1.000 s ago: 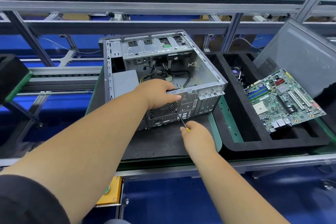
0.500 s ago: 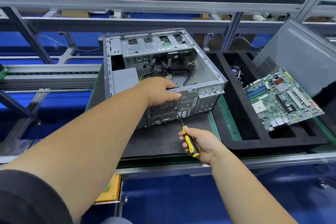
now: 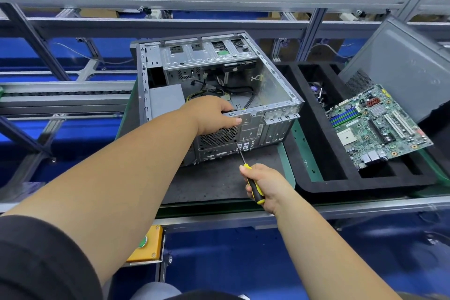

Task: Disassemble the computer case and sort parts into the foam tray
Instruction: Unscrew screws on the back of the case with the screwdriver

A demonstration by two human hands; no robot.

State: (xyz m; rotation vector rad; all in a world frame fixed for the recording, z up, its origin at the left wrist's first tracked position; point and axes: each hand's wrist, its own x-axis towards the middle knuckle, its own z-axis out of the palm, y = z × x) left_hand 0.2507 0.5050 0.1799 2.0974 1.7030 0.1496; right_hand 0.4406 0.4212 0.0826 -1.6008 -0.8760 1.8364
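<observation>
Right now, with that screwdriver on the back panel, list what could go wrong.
1. The screwdriver meets the computer case at a slant beside the fan grille; its tip may slip off.
2. The left hand grips the rim just above that tip, so a slip could jab it.
3. The motherboard lies tilted across the foam tray and might slide.

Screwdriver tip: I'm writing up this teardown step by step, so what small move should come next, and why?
Probably turn the screwdriver to loosen that screw: its tip sits by the fan grille on the case rear, the right hand grips the handle, and the left hand braces the rim.
</observation>
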